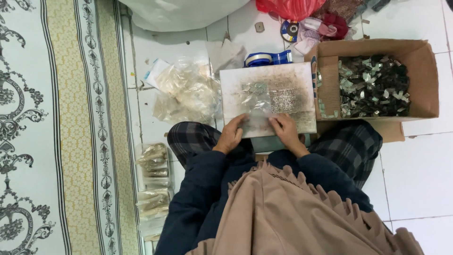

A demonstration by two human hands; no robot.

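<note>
I sit on the floor with a stained white board (292, 75) across my knees. My left hand (232, 133) and my right hand (286, 128) both pinch the near edge of a small clear plastic bag (257, 106) lying on the board. A few small shiny pieces (255, 88) show through the bag near its far end. Just right of the bag, a patch of tiny silvery bits (284, 100) lies on the board.
A cardboard box (424, 78) of dark and shiny small pieces stands at right. Crumpled clear bags (186, 89) lie left of the board, a blue tape dispenser (266, 58) behind it. Filled packets (153, 179) sit at my left knee, beside a patterned rug (56, 127).
</note>
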